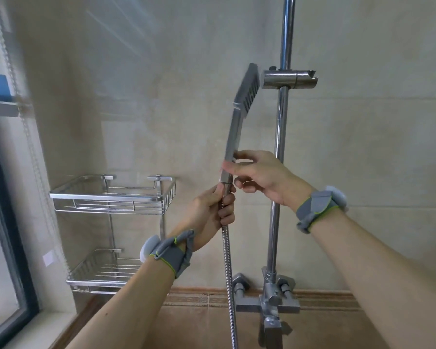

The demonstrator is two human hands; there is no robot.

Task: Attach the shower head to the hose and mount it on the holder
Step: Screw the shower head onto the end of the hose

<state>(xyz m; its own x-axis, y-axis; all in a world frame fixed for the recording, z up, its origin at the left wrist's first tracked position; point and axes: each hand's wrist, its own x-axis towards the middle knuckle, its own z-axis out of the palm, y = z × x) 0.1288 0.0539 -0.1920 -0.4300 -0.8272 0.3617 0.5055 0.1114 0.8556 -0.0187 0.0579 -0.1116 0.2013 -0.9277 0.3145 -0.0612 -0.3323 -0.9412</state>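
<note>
A chrome square shower head (247,94) with a long flat handle stands upright in the middle of the view. My right hand (259,175) pinches the handle's lower end. My left hand (212,210) is closed around the top of the ribbed metal hose (229,273), right at the nut where hose and handle meet. The hose hangs straight down out of the frame. The chrome holder (290,79) sits on the vertical rail (280,137), just right of the shower head's face, with nothing in it.
A two-tier wire shelf (111,197) is fixed to the tiled wall at the left. The tap body (269,301) with two handles sits at the rail's foot. A window (0,222) with a bead chain runs along the left edge.
</note>
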